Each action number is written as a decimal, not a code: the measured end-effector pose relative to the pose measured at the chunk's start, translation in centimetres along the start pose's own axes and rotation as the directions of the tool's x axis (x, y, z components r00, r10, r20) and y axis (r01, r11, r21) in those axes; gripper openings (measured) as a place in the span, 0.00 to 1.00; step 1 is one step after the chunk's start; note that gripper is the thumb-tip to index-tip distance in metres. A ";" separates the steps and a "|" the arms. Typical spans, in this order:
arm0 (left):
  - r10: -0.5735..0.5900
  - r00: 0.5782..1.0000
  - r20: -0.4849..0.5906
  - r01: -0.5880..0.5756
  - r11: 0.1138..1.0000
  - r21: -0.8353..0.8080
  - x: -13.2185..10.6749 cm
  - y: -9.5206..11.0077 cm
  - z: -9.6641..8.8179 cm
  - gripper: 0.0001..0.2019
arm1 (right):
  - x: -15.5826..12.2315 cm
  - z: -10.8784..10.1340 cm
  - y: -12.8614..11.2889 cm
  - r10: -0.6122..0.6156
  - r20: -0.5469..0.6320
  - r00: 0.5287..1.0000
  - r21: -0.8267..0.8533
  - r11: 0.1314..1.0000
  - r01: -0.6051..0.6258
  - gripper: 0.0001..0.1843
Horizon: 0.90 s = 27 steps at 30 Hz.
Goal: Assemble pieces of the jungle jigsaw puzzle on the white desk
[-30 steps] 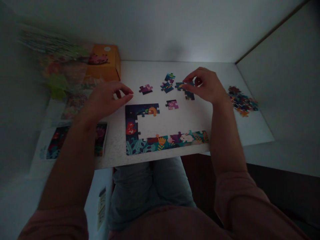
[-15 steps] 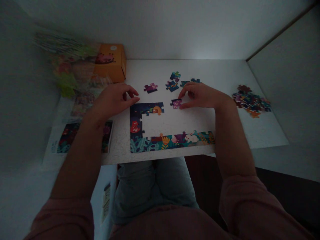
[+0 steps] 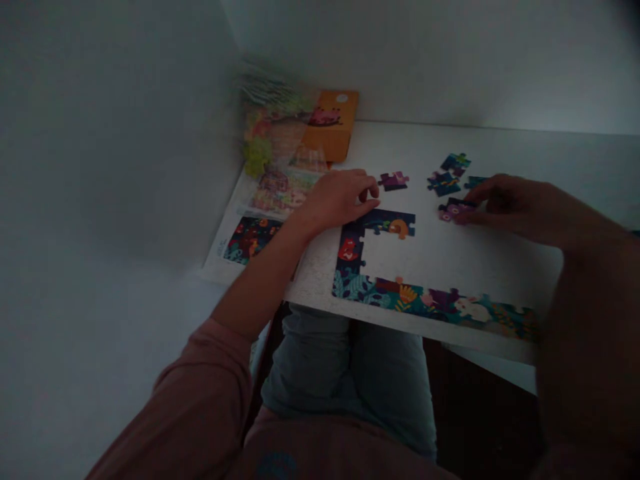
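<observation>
My right hand (image 3: 505, 203) pinches a purple puzzle piece (image 3: 454, 211) at its right side, on or just over the white table. Resting at the top left corner of the joined puzzle border (image 3: 350, 287), my left hand (image 3: 347, 195) has its thumb and fingers apart, holding nothing. The border runs along the left and bottom sides, with a short stretch at the top left. A loose pink-purple puzzle piece (image 3: 394, 180) lies just right of my left fingertips. Blue-green puzzle pieces (image 3: 444, 183) lie behind the held one, one partly hidden by my right hand.
An orange box (image 3: 330, 130) stands at the back left against the wall. In front of it lies a clear plastic bag (image 3: 285, 180) with colourful prints. A dark picture card (image 3: 250, 239) lies at the table's left, partly behind my left forearm.
The camera view has turned left, so the table appears further right and the pile of pieces at the right has left view. My right hand keeps its pinch on the purple piece.
</observation>
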<state>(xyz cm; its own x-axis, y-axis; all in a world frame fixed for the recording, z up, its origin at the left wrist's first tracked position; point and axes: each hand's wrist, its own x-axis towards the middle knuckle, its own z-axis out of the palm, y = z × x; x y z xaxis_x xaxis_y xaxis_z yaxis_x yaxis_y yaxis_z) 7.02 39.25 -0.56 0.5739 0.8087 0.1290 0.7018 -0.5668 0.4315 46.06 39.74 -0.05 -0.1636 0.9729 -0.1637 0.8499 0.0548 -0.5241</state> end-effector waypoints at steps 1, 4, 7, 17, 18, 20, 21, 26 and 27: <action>0.017 1.000 -0.006 -0.017 1.000 0.003 0.0 0.1 0.2 0.10 | 0.1 0.1 0.1 0.040 0.009 0.999 0.020 0.999 -0.040 0.45; 0.069 0.998 0.001 -0.069 0.997 0.022 -0.1 0.9 0.2 0.10 | 0.2 0.2 0.1 0.114 0.039 0.993 0.063 0.991 -0.117 0.46; 0.113 0.993 0.036 -0.115 0.992 0.059 -0.4 2.6 -0.2 0.11 | 0.0 0.0 -0.4 0.070 0.059 0.996 0.055 0.996 -0.074 0.38; 0.094 0.995 -0.042 -0.091 0.994 0.064 -0.6 3.2 0.1 0.12 | 0.1 0.8 0.3 0.031 -0.018 0.999 0.273 0.962 -0.025 0.43; 0.069 0.996 -0.060 -0.066 0.997 0.048 -0.5 2.8 0.1 0.12 | 0.1 0.9 0.3 0.000 -0.035 0.999 0.312 0.950 0.011 0.43; 0.029 0.996 -0.081 -0.027 0.999 0.028 -0.3 2.1 0.2 0.12 | 0.2 1.0 0.3 -0.053 -0.053 0.997 0.367 0.928 0.069 0.40; 0.011 0.997 -0.081 -0.009 1.000 0.027 -0.2 1.8 0.2 0.13 | 0.2 1.1 0.2 -0.068 -0.061 0.996 0.378 0.922 0.086 0.38; -0.078 0.996 -0.033 0.080 0.994 0.068 0.2 1.2 -0.1 0.14 | 0.4 1.0 0.0 -0.140 -0.041 0.989 0.413 0.899 0.145 0.33; -0.092 0.995 -0.023 0.094 0.992 0.078 0.3 1.2 -0.2 0.14 | 0.5 1.0 0.1 -0.162 -0.041 0.986 0.415 0.895 0.164 0.32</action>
<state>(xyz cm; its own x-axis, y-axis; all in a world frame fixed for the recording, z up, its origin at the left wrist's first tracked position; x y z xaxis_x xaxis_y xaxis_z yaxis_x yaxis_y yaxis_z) 7.94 38.82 0.12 0.4966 0.8610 0.1094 0.7835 -0.4990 0.3703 45.56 39.96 -1.06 -0.2784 0.9595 -0.0428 0.5260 0.1151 -0.8427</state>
